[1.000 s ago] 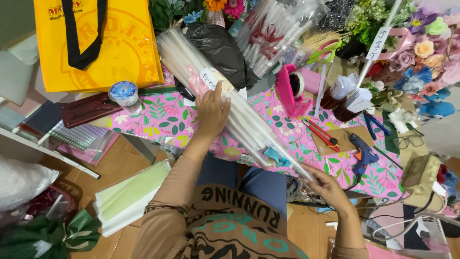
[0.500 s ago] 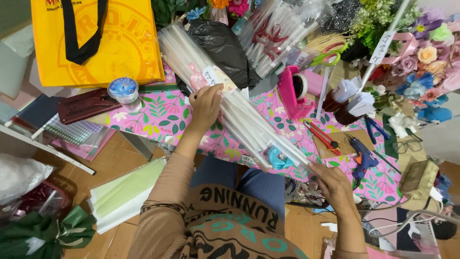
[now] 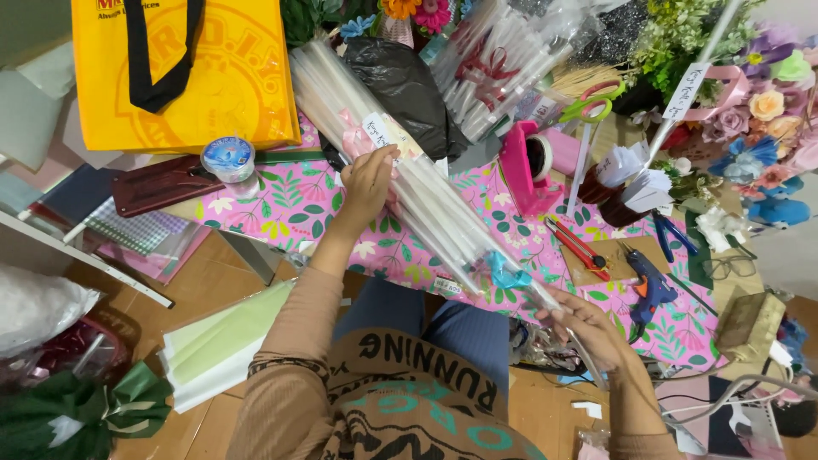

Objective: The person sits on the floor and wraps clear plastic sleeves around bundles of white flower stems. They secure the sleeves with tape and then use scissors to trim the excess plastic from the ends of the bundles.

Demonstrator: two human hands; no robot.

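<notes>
Head view: the left hand (image 3: 368, 181) rests fingers curled on a long bundle of clear cellophane sleeves (image 3: 426, 200); the right hand (image 3: 588, 328) grips its lower end, just past the blue ribbon (image 3: 504, 274), above the floral tablecloth (image 3: 281, 204)

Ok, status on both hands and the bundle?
Left hand grips long clear-wrapped bundle of white sticks mid-length. Right hand holds near end. Bundle lies diagonally over pink floral tablecloth.

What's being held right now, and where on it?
A long bundle of clear plastic sleeves: left hand on its middle, right hand at its near end.
</notes>
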